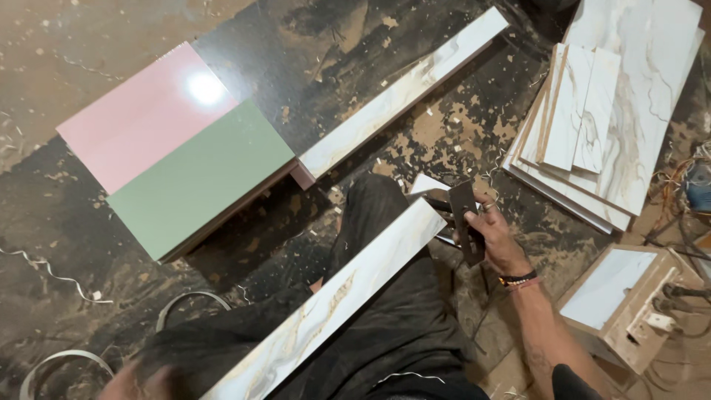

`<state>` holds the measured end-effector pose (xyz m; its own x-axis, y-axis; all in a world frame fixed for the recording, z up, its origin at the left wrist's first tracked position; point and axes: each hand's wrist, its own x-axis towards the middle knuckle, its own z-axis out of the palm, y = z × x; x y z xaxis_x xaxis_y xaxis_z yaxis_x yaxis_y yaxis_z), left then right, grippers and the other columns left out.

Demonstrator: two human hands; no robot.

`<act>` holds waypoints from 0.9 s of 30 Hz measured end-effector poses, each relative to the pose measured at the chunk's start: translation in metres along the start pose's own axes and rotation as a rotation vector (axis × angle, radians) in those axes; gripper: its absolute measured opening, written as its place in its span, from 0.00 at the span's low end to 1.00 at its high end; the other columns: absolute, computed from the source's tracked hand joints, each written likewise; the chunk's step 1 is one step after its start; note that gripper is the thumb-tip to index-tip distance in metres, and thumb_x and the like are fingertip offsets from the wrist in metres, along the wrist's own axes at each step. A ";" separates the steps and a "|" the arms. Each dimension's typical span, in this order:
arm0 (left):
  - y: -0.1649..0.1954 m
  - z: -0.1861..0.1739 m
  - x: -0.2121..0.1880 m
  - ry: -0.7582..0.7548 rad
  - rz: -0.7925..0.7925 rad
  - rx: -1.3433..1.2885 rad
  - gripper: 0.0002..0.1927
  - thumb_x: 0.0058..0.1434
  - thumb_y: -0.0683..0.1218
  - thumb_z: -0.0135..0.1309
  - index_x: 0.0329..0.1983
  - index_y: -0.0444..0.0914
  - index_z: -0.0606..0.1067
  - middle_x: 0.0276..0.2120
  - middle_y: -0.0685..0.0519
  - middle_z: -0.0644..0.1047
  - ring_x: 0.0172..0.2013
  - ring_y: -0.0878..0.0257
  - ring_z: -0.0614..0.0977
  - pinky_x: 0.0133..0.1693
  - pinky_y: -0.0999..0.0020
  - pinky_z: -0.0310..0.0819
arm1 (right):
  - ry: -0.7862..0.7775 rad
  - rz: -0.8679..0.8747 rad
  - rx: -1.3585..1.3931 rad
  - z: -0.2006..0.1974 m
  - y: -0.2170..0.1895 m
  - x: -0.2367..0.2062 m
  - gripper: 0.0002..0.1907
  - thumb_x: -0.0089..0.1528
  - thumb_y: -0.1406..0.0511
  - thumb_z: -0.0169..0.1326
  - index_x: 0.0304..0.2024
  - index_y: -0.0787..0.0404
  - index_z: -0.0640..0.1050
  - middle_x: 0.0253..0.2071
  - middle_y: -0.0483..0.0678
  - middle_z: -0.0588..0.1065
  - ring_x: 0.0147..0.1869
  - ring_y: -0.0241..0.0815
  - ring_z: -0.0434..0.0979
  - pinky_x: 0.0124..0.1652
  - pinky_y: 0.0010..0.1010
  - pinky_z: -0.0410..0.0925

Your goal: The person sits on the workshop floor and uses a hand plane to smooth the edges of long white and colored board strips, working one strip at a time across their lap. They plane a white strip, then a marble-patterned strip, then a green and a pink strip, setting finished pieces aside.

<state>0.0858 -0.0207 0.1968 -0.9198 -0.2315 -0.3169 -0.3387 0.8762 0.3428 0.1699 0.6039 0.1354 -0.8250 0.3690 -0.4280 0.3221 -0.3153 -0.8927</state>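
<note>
A long marble-patterned laminate strip [348, 292] lies slanted across my lap, over my dark trousers. My right hand [490, 235] is at the strip's far end, shut on a dark flat metal tool [464, 204] held against that end. A beaded band circles that wrist. My left hand [141, 381] shows only as a blur at the bottom left, next to the strip's near end. Whether it grips the strip is unclear.
A pink panel [144, 118] and a green panel [200, 178] lie side by side on the dusty floor, with a second marble strip [404, 92] beside them. Stacked marble boards [629, 111] sit at the right, a small wooden box [618, 289] and cables below them. Coiled edge tape [185, 300] lies left.
</note>
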 end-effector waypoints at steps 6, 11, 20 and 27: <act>0.222 0.134 -0.052 -0.297 0.888 -0.083 0.58 0.44 0.64 0.70 0.70 0.32 0.59 0.63 0.37 0.69 0.57 0.40 0.72 0.56 0.45 0.65 | 0.016 -0.141 -0.334 0.002 -0.011 -0.012 0.15 0.72 0.61 0.51 0.58 0.61 0.73 0.41 0.49 0.76 0.41 0.39 0.77 0.39 0.29 0.70; 0.257 0.158 -0.069 -0.376 0.966 0.061 0.51 0.51 0.60 0.66 0.72 0.34 0.59 0.47 0.44 0.73 0.45 0.47 0.76 0.46 0.53 0.72 | -0.027 -0.375 -0.744 0.010 -0.035 -0.029 0.20 0.67 0.62 0.53 0.61 0.58 0.74 0.48 0.47 0.78 0.50 0.41 0.78 0.49 0.29 0.69; 0.226 0.152 -0.077 -0.341 1.013 -0.001 0.51 0.46 0.59 0.68 0.69 0.34 0.62 0.46 0.45 0.73 0.42 0.48 0.76 0.44 0.53 0.69 | -0.068 0.003 -0.714 0.004 -0.029 -0.043 0.23 0.65 0.61 0.58 0.64 0.54 0.76 0.42 0.48 0.77 0.42 0.40 0.75 0.41 0.30 0.68; 0.235 0.151 -0.077 -0.339 1.016 0.048 0.50 0.46 0.59 0.68 0.68 0.33 0.62 0.47 0.44 0.74 0.43 0.47 0.76 0.44 0.51 0.68 | -0.205 0.273 -0.130 -0.008 -0.028 -0.046 0.28 0.64 0.59 0.49 0.66 0.59 0.71 0.44 0.44 0.77 0.38 0.32 0.77 0.34 0.27 0.72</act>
<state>0.1068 0.2669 0.1687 -0.6606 0.7386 -0.1344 0.5695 0.6097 0.5513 0.2026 0.6028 0.1793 -0.7722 0.0995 -0.6275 0.5887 -0.2595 -0.7656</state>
